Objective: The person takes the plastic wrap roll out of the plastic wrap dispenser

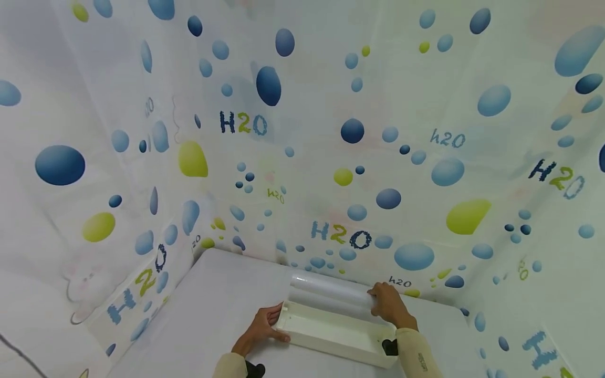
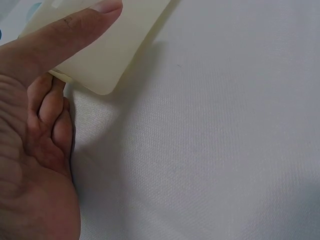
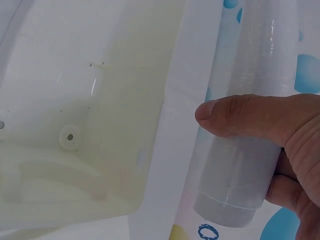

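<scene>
A long, cream-white plastic box (image 1: 337,332) with an open top sits on the white-covered table. My left hand (image 1: 261,324) grips its left end, the thumb lying on the outer wall (image 2: 107,55) and the other fingers bent around the corner. Just behind the box is a roll of clear plastic film (image 1: 331,290). My right hand (image 1: 389,305) holds that roll near its right end; in the right wrist view the thumb crosses the film roll (image 3: 235,170) while the other fingers are partly hidden behind it. Small holes show in the box's floor (image 3: 45,85).
A white cloth (image 1: 227,294) covers the table. Behind it and at both sides hang pale curtains (image 1: 307,173) printed with blue and green drops and H2O lettering. The back curtain stands close behind the film roll. A dark cord (image 1: 21,354) shows at the lower left.
</scene>
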Demonstrator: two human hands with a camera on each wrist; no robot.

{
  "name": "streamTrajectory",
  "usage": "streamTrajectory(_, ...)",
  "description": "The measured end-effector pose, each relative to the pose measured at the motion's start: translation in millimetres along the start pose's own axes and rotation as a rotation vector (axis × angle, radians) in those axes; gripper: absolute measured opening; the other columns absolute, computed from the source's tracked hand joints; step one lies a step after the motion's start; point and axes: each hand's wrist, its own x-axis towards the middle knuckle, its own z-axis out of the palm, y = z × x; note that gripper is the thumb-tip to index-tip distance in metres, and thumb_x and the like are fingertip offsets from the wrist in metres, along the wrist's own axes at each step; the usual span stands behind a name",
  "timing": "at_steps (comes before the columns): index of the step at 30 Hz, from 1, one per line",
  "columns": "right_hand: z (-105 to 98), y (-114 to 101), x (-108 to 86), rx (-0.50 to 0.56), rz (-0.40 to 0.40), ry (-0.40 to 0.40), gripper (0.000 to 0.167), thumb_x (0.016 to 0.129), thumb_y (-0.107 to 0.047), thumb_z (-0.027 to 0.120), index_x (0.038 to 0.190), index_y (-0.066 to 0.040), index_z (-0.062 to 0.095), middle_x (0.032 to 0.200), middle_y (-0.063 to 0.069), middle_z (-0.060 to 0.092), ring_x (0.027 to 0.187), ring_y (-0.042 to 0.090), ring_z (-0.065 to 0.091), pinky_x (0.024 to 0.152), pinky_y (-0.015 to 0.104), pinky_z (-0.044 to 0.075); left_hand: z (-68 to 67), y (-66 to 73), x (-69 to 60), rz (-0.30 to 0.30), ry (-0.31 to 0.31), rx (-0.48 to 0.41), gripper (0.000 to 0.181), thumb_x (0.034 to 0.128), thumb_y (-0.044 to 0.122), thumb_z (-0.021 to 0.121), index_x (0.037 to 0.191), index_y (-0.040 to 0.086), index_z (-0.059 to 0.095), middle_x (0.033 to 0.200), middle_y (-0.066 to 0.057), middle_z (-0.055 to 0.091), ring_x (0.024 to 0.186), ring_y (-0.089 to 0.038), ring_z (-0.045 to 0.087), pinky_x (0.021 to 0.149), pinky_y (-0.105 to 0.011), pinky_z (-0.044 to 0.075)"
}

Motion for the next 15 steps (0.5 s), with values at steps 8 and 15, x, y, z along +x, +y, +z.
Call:
streamTrajectory(8, 1.1, 3.1, -0.9, -0.010, 0.005, -0.010, 0.051, 0.065, 0.012, 0.091, 0.115, 0.006, 0.083, 0.099, 0.013, 0.078, 0.087, 0.027, 0.065, 0.086, 0.051, 0.064, 2.8, -4.9, -0.9, -0.011, 0.005, -0.044, 0.119, 0.0686, 0.022, 0.107, 0.158, -0.016, 0.038, 0.162, -0.035, 0.043, 0.151, -0.050, 0.050, 0.119, -0.024, 0.054)
streamTrajectory(15, -1.9, 8.0, 3.7, -0.026, -0.028, 0.001, 0.048, 0.067, 0.009, 0.093, 0.114, 0.007, 0.082, 0.098, 0.013, 0.077, 0.086, 0.027, 0.064, 0.086, 0.051, 0.064, 1.7, -3.3, 3.2, -0.019, 0.000, -0.057, 0.121, 0.0666, 0.021, 0.107, 0.159, -0.015, 0.038, 0.163, -0.035, 0.043, 0.152, -0.054, 0.047, 0.120, -0.026, 0.053)
